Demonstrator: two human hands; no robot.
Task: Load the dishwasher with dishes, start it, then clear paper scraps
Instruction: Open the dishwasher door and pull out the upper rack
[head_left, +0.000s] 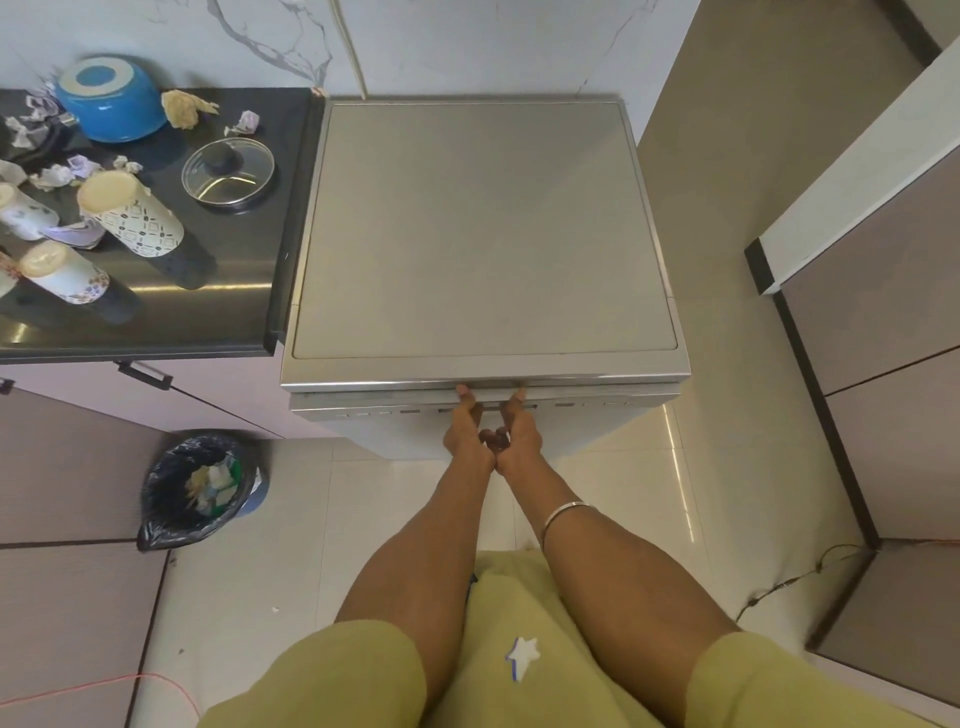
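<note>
Head view: I have both hands together at 6 o'clock of the dishwasher (483, 234), left hand (467, 434) and right hand (519, 431) with fingertips hooked under the top edge of its door. Dishes wait at 9 o'clock on the counter (244, 291). My worry: a shallow fingertip hold could slip as the door drops.

Closed silver dishwasher (483, 234); crumpled paper scraps (57, 174) litter the counter beside it.
</note>
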